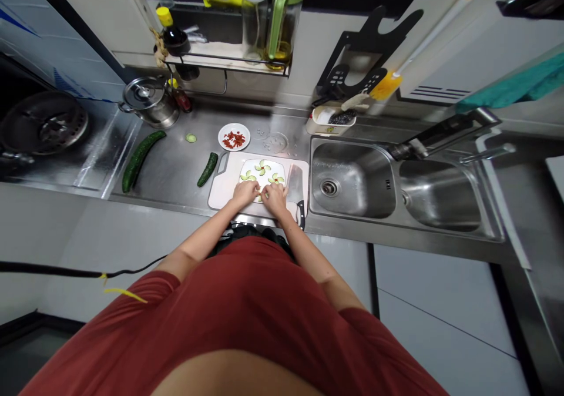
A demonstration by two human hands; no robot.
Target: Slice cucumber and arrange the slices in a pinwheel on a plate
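Observation:
My left hand (244, 193) and my right hand (275, 199) rest side by side on the lower part of a white rectangular plate (263, 175). Pale cucumber slices (262, 168) lie on it in pinwheel shapes, and my fingertips are among them. The plate sits on a white cutting board (222, 187). A steel cleaver (295, 184) lies on the board's right side, close to my right hand. Left of the board are a cut cucumber piece (207, 170), a whole cucumber (140, 161) and a single slice (191, 138). Whether my fingers grip a slice is hidden.
A small plate of red goji berries (234, 137) stands behind the board. A steel double sink (352, 178) lies to the right, a lidded steel pot (150, 101) and gas burner (44, 124) to the left. Bottles stand on a wall shelf (227, 61).

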